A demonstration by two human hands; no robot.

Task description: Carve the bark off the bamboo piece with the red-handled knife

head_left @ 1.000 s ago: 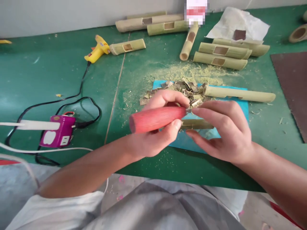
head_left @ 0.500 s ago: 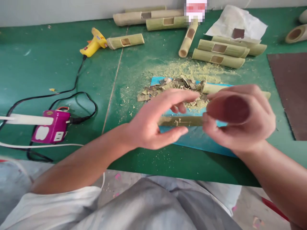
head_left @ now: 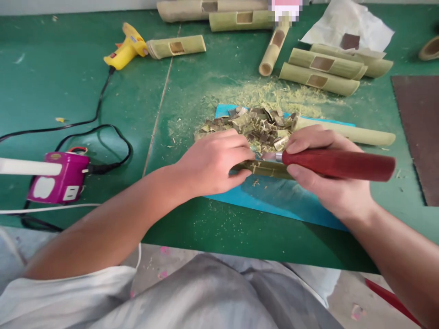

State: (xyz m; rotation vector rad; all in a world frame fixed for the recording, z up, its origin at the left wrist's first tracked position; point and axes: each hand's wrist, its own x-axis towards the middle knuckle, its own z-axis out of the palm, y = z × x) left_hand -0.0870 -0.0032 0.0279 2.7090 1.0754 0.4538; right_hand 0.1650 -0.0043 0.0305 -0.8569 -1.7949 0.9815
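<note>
A dark bamboo piece [head_left: 270, 170] with pale scored lines lies crosswise on a blue sheet [head_left: 254, 196]. My left hand [head_left: 219, 162] is closed round its left end, thumb at the near side and fingers over the top. In my right hand [head_left: 329, 178] is a carving knife [head_left: 339, 164] with a thick red handle and a metal ferrule. Its blade points left, low over the bamboo's scored part; whether the tip touches, I cannot tell. Just behind the hands sits a heap of bamboo chips [head_left: 262, 125]. A paler bamboo tube [head_left: 363, 133] lies behind my right hand.
Several bamboo tubes with rectangular cutouts [head_left: 318, 82] lie at the back, near white paper [head_left: 346, 27]. A yellow glue gun [head_left: 126, 48] rests at the back left, its cord running towards a purple power adapter [head_left: 56, 177]. At right lies a brown mat [head_left: 416, 137].
My left hand has come down from open in the air onto the bamboo piece. My right hand has lowered and turned the knife, so its handle now points right and its blade left.
</note>
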